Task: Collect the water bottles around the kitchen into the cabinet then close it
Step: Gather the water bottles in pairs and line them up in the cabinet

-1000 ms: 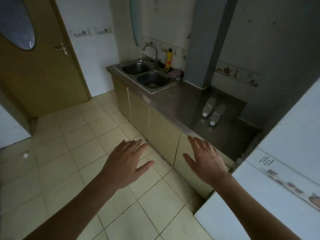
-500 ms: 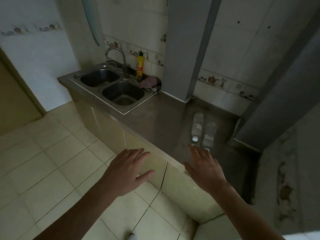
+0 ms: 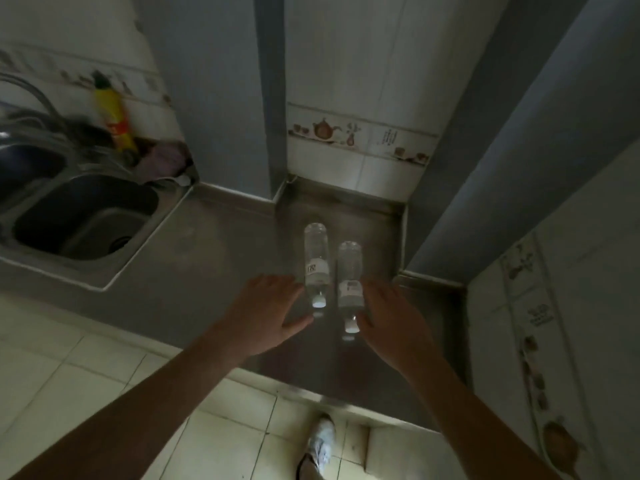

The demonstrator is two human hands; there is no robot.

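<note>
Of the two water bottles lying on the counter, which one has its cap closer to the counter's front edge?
The right-hand bottle, beside the right hand. Its white cap reaches further toward the front edge than the cap of the left-hand bottle, which lies further back toward the wall.

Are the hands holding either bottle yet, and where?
Nothing held. The left hand and right hand are open, flanking the two bottles.

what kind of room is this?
Most likely a small home kitchen: a steel sink set in a metal countertop, a yellow squeeze bottle behind it, and tiled walls with a teapot-pattern border.
</note>
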